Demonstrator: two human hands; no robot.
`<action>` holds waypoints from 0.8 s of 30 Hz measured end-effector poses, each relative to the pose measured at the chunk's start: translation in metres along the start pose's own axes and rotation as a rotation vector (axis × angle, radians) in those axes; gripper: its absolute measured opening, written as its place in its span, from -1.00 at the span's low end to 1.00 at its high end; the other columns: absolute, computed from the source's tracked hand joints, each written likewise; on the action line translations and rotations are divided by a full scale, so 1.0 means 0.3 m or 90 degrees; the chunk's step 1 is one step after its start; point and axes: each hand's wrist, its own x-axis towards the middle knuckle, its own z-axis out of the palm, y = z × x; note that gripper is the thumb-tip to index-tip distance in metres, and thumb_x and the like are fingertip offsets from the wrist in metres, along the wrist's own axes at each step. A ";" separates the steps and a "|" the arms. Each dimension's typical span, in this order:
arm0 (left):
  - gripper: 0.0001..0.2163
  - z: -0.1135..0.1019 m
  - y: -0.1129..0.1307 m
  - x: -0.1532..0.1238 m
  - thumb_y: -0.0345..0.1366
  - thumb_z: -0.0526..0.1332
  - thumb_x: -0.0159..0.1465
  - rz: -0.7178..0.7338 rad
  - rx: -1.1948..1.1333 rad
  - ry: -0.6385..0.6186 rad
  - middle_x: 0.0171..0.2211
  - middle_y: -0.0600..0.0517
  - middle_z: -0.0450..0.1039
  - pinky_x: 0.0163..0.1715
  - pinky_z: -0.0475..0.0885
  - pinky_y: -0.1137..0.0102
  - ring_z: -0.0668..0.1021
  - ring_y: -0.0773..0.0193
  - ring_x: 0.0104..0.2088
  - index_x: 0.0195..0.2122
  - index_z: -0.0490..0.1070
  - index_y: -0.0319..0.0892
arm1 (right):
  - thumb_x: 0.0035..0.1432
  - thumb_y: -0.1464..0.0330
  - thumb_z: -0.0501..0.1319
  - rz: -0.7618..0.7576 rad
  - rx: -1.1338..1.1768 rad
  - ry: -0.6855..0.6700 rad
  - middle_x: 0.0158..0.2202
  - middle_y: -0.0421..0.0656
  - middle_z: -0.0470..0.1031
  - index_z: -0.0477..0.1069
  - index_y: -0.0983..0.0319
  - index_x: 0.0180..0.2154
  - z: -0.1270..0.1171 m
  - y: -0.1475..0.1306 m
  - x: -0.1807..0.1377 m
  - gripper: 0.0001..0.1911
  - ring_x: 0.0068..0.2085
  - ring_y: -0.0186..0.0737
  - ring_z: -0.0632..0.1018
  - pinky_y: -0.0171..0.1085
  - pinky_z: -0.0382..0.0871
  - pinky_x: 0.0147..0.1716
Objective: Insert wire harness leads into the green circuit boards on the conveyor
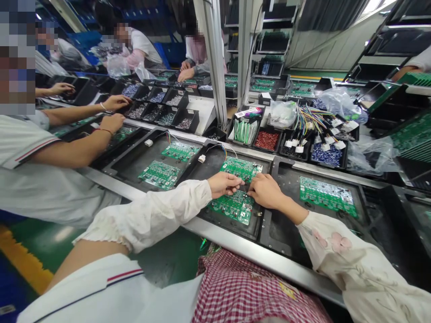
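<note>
Two green circuit boards lie one behind the other in a black tray (202,197) in front of me. My left hand (225,184) is over the gap between the far circuit board (237,167) and the near circuit board (232,207), thumb and fingertips pinched together. From the right, my right hand (266,190) reaches over the boards' right ends, its fingers closed and pointing down. Whatever small part either hand holds is hidden by the fingers. A white connector (201,158) on coloured wires runs from the far board.
Behind the trays stand bins of red components (267,138), blue components (326,154) and a bundle of wired connectors (314,119). Another circuit board (328,196) lies in the right tray. At left, a co-worker's hands (114,114) work over a neighbouring tray. A metal post (215,58) rises behind.
</note>
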 end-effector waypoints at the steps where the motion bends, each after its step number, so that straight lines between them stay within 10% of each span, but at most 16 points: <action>1: -0.89 -0.002 0.001 -0.002 -0.41 0.18 0.12 0.002 -0.005 -0.002 -0.66 0.09 0.28 -0.71 0.13 0.62 0.34 0.54 -0.66 -0.38 0.39 -0.39 | 0.05 0.30 0.12 0.001 -0.002 -0.004 -0.35 -0.08 0.47 0.46 0.24 -0.45 -0.001 0.000 0.000 -0.81 -0.17 -0.13 0.32 -0.22 0.07 -0.20; 24: -0.84 0.000 0.009 -0.001 -0.53 0.27 -0.01 -0.012 -0.017 -0.017 -0.56 0.01 0.42 -0.63 0.29 0.59 0.48 0.43 -0.55 -0.40 0.33 -0.35 | 0.06 0.29 0.10 -0.025 -0.018 -0.046 -0.32 -0.07 0.46 0.41 0.26 -0.45 -0.022 -0.005 0.000 -0.80 -0.14 -0.13 0.33 -0.21 0.06 -0.19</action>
